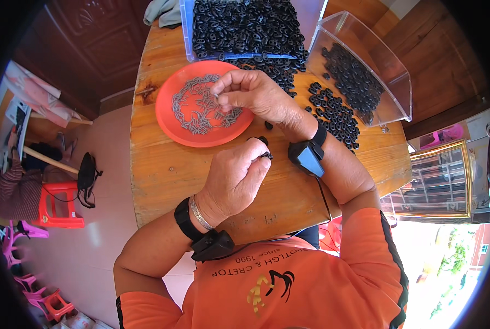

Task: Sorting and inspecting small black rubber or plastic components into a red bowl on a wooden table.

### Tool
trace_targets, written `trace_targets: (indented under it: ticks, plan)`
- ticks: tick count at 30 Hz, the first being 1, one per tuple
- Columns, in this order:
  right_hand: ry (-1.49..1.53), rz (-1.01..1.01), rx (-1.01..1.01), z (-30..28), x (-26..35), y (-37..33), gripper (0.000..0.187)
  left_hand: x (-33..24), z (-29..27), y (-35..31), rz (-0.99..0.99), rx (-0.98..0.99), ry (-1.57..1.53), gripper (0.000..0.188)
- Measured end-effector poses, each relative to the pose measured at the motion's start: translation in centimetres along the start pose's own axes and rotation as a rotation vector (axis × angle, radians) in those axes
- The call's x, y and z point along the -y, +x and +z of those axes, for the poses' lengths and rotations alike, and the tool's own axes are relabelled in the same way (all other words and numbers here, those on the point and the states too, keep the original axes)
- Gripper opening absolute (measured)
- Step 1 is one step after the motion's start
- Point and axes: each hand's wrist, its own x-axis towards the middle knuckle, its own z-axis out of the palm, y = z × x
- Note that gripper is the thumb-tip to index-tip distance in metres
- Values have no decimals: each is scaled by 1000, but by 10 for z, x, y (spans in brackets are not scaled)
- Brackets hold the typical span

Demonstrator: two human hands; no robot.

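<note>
Right hand [256, 97] pinches what looks like a pin [216, 96] over the plate [209, 142], where more pins [199, 123] lie; left hand [232, 178], curled above the bench [152, 170], grips a black part [267, 156]. Fetching a pin seems the step in hand; the next move likely calls for lining it up with that part.

The left arm [157, 247] bends outward at the elbow, its hand [234, 175] curled with the back uppermost and the thumb drawn toward the bent forefinger. Farther forward, the right hand [256, 97] pinches thumb and forefinger together, its forearm [343, 164] slanting inward.
</note>
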Motion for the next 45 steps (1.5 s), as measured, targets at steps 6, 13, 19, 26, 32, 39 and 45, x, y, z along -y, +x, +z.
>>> trace_targets:
  ticks: [6, 13, 19, 26, 32, 39, 45]
  plan:
    - [-42, -48, -28, 5, 10, -8, 18, -2, 5, 2, 2, -32, -39, 10]
    - [-107, -112, -49, 7, 16, -14, 19, -5, 7, 6, 13, -32, -30, 10]
    - [-135, -164, -98, 11, 21, -18, 17, -8, -2, 10, -30, -115, -58, 8]
    - [-365, -260, -128, 10, 33, -24, 15, 0, -34, 26, -106, -461, -239, 9]
    - [-668, -426, -139, 10, 31, -29, 16, 15, -35, 32, -90, -377, -306, 9]
    - [-741, -452, -138, 10, 27, -32, 15, 16, -26, 34, -151, -363, -340, 10]
    - [-519, -332, -59, 9, 28, -33, 11, 16, -31, 35, -163, -335, -289, 14]
